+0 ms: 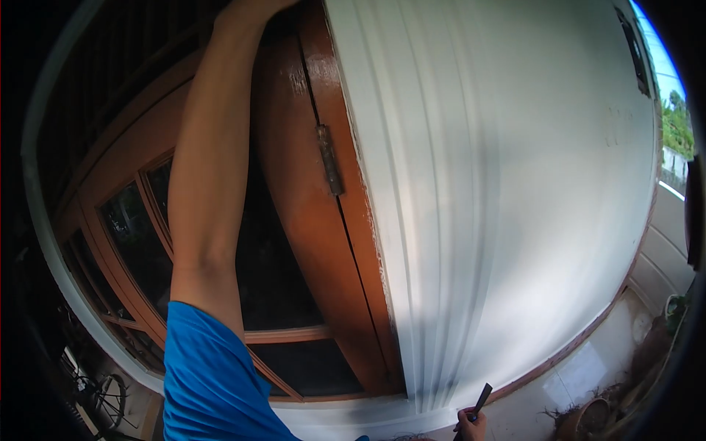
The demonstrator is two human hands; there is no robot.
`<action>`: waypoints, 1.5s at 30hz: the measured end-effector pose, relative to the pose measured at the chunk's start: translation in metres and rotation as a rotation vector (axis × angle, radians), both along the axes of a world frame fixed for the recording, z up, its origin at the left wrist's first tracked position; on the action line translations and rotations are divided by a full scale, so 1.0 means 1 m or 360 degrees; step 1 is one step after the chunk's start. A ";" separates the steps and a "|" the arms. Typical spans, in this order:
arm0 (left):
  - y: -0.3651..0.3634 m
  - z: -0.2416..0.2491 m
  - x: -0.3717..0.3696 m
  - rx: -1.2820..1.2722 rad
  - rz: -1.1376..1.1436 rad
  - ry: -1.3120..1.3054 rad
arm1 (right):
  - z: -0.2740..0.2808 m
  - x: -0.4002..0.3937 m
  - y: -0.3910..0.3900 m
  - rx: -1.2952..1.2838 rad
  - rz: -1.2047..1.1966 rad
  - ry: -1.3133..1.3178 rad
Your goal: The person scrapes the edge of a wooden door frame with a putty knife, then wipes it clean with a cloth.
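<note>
My left arm, in a blue sleeve, reaches up in front of a brown wooden door (294, 198) with glass panes. Only the edge of my left hand (276, 4) shows at the top of the view, near the upper door frame; its fingers are out of sight. Low in the view, my right hand (471, 426) is closed around a dark, flat-ended tool (482, 399) that points up beside the white wall (544, 220). A worn metal hinge (329, 160) joins the door to its frame.
Potted plants (588, 420) and dry roots stand on the tiled floor (577, 375) at the lower right. A bicycle (110, 400) is at the lower left. A dark fixture (634, 51) hangs on the wall at the upper right.
</note>
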State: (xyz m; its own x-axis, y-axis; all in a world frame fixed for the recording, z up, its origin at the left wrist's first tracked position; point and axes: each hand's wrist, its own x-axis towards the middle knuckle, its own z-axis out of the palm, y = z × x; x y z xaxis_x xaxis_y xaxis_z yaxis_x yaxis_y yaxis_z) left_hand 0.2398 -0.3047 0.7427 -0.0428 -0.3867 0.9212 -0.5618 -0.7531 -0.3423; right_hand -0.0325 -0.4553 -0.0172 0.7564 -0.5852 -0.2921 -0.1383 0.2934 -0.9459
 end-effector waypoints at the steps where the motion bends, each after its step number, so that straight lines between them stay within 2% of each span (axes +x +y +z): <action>1: -0.002 -0.025 -0.002 -0.0025 0.0003 -0.0095 | -0.001 -0.007 0.001 -0.0018 0.0061 -0.0047; 4: -0.004 -0.096 0.003 -0.0053 0.0021 -0.0432 | -0.007 -0.025 0.010 -0.0024 0.0077 -0.0006; 6: 0.001 -0.133 -0.018 0.0074 -0.0019 -0.0178 | -0.005 -0.037 0.017 0.0000 0.0130 0.0015; 9: 0.004 -0.189 -0.027 0.0126 -0.0007 -0.0313 | -0.020 -0.053 0.023 0.0006 0.0147 0.0016; 12: 0.012 -0.229 -0.032 0.0260 0.0023 -0.0199 | -0.031 -0.060 0.023 -0.0002 0.0152 0.0015; 19: 0.007 -0.265 -0.042 0.0246 0.0044 -0.0135 | -0.035 -0.074 0.026 0.0058 0.0004 0.0012; 22: 0.003 -0.284 -0.041 0.0186 -0.0070 -0.0199 | -0.034 -0.083 0.029 0.0050 -0.0013 0.0041; 25: 0.005 -0.301 -0.037 0.0227 -0.0024 -0.0206 | -0.031 -0.091 0.028 0.0072 -0.0048 0.0015; 31: 0.016 -0.347 -0.039 0.0349 -0.0181 -0.0159 | -0.042 -0.108 0.022 0.0102 -0.0160 0.0043; 34: 0.024 -0.400 -0.048 0.0421 -0.0591 0.0106 | -0.041 -0.118 0.021 0.0088 -0.0210 0.0073; 36: 0.023 -0.439 -0.080 0.0575 -0.1211 0.0594 | -0.047 -0.124 0.019 0.0098 -0.0239 0.0150; 38: -0.004 -0.491 -0.110 0.0756 -0.1532 0.0960 | -0.056 -0.130 0.020 0.0068 -0.0248 0.0199; 39: -0.031 -0.520 -0.118 0.0930 -0.1609 0.0836 | -0.059 -0.134 0.020 0.0058 -0.0270 0.0238; 40: -0.067 -0.554 -0.131 0.0882 -0.1901 0.0827 | -0.071 -0.138 0.022 0.0073 -0.0286 0.0313; 41: -0.107 -0.593 -0.166 0.0806 -0.2089 0.1370 | -0.084 -0.141 0.022 0.0089 -0.0237 0.0376; 42: -0.140 -0.618 -0.209 0.0996 -0.2383 0.2014 | -0.088 -0.144 0.027 0.0161 -0.0242 0.0427; 43: -0.168 -0.644 -0.260 0.1131 -0.2713 0.2119 | -0.083 -0.149 0.033 0.0157 -0.0205 0.0456; 44: -0.173 -0.648 -0.319 0.1168 -0.3133 0.2130 | -0.077 -0.153 0.040 0.0019 -0.0196 0.0559; 45: -0.164 -0.634 -0.362 0.1899 -0.3055 0.2469 | -0.123 -0.169 0.047 -0.0289 -0.0230 0.0466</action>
